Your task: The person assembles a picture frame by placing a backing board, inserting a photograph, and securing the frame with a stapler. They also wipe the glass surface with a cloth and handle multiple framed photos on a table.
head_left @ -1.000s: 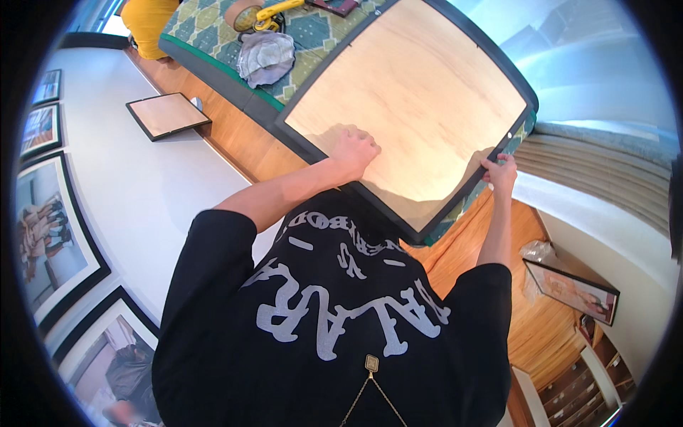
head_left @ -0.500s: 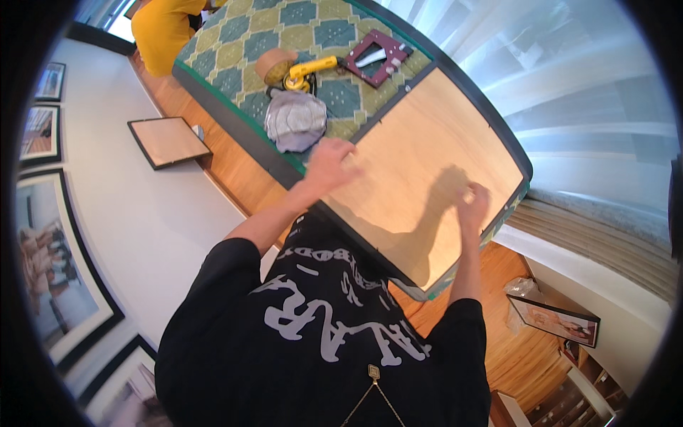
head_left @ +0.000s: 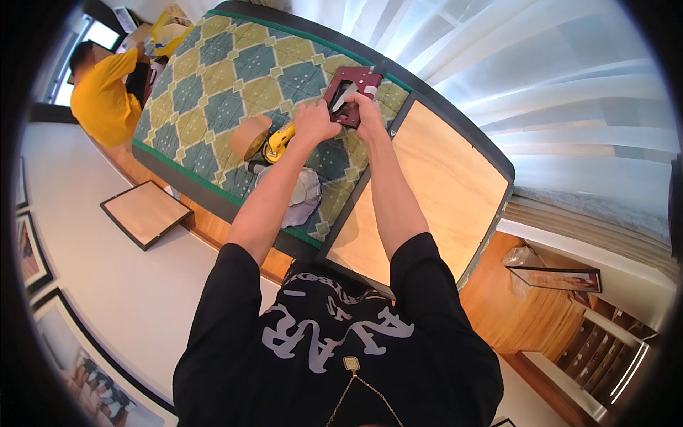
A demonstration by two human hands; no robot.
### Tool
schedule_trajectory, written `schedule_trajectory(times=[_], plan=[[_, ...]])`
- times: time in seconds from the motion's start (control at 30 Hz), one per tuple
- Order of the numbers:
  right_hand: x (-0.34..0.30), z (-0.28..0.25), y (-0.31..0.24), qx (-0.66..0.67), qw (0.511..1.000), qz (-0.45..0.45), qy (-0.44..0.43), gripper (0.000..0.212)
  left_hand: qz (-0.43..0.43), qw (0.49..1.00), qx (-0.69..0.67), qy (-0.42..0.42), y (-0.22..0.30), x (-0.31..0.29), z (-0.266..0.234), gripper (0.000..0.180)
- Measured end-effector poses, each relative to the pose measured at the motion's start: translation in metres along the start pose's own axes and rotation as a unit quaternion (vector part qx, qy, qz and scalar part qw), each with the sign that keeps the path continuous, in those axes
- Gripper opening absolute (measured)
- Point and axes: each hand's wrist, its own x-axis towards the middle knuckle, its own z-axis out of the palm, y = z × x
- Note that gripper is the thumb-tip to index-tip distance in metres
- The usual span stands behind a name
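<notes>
My right hand [head_left: 364, 116] is wrapped round the handle of a maroon point driver [head_left: 358, 75], a flat, staple-gun-like tool with a silver lever in its cut-out. My left hand [head_left: 317, 122] is closed at the tool's left edge, its fingertips partly hidden. Under my left wrist lies a yellow hand tool [head_left: 276, 144], its far end covered by the hand. Beside it stands a wide brown tape roll [head_left: 249, 138]. A grey cap [head_left: 304, 196] lies partly behind my left forearm. To the right is a dark-framed wooden backing panel [head_left: 437, 178], face down, with small tabs along its edge.
A green patterned quilt [head_left: 206, 89] covers the table. A person in yellow [head_left: 107, 99] is at the far left. One framed panel [head_left: 146, 212] stands by the left wall; another frame [head_left: 558, 278] rests on the floor at right. Sheer curtains [head_left: 569, 107] hang along the far right side.
Both hands have moved up and away from the backing panel to the maroon point driver, and my right hand has taken hold of it. The view has shifted, bringing more of the yellow-clad person in.
</notes>
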Motion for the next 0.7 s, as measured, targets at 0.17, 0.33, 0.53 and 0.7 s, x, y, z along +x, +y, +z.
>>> schedule_trajectory(times=[0.17,0.33,0.53,0.7], plan=[[-0.009,0.017,-0.037,0.111,0.986,0.075,-0.097,0.025,-0.006,0.994,-0.024,-0.104,0.0,0.001,-0.043,0.055],[-0.037,-0.039,-0.08,0.021,0.988,-0.004,-0.151,0.026,0.063,0.97,-0.235,-0.024,0.003,0.003,-0.013,0.054],[-0.147,-0.135,-0.155,-0.234,0.969,-0.001,-0.075,0.018,0.024,0.979,-0.198,-0.043,0.09,-0.024,0.057,0.053],[-0.147,-0.192,-0.115,-0.467,0.882,0.01,-0.061,0.029,0.072,0.987,-0.138,0.032,0.106,-0.02,0.07,0.041]])
